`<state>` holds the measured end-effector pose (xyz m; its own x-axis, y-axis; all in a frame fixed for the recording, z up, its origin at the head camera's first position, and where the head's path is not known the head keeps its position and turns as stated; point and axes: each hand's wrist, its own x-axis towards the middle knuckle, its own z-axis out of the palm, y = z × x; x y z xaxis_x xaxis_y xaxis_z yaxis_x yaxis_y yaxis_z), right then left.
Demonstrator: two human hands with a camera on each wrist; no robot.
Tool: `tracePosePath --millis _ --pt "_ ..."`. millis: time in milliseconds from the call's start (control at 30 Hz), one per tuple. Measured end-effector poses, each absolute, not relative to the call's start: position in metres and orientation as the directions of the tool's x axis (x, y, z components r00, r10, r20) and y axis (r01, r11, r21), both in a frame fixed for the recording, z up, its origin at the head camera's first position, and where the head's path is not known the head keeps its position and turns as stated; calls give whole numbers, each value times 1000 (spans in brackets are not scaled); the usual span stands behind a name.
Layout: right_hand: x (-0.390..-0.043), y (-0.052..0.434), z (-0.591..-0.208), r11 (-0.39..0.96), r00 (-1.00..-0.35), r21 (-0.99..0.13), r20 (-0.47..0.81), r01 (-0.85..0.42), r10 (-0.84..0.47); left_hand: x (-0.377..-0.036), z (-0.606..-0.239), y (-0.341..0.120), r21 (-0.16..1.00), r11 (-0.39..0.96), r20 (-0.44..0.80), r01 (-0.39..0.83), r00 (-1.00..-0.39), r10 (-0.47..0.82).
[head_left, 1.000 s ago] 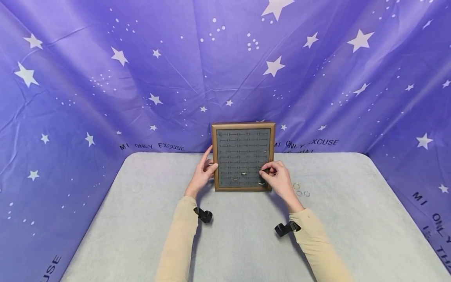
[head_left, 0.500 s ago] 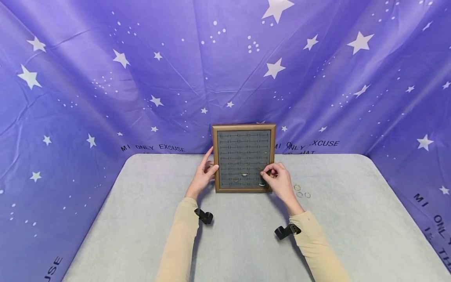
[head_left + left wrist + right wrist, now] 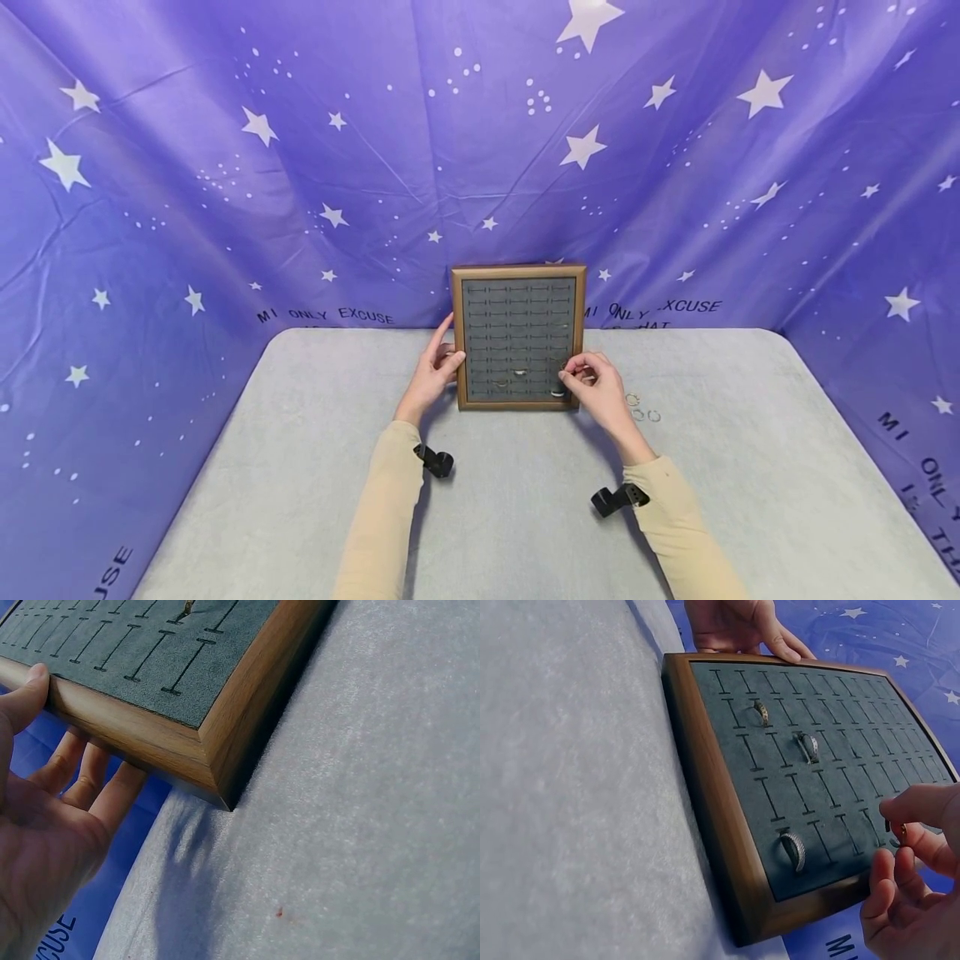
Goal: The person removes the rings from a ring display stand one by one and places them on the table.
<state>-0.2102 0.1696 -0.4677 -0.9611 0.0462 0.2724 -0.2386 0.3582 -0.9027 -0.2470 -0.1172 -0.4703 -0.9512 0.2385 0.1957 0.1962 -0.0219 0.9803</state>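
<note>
A ring display tray [image 3: 517, 272] with a brown wood-look frame and a grey slotted pad stands tilted on the table. My left hand [image 3: 426, 382] grips its left side, thumb over the front edge and fingers behind. At the right side of the pad, my right hand [image 3: 600, 393] pinches a small gold-toned ring [image 3: 902, 831], partly hidden by the fingers, right at a slot. In the right wrist view, a gold ring [image 3: 761, 713], a silver ring [image 3: 811, 748] and a wide textured silver ring [image 3: 795, 853] sit in other slots.
Several loose rings [image 3: 654, 416] lie on the grey table [image 3: 517, 508], to the right of my right hand. A purple star-printed cloth [image 3: 375, 167] hangs behind and at both sides. Each forearm wears a black wrist camera [image 3: 438, 462].
My right hand has shifted slightly right and toward me, its fingertips still by the tray's right side. My left hand keeps its grip on the tray.
</note>
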Motion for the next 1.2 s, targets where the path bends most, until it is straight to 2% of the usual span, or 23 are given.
tracePosePath --millis 933,1200 --pt "-195 210 -494 436 -974 -886 210 -156 80 -245 -472 -118 976 -12 215 219 -948 234" --pt "-183 225 -483 436 -976 -887 204 -152 76 -246 -470 -117 974 -17 224 226 -946 235"
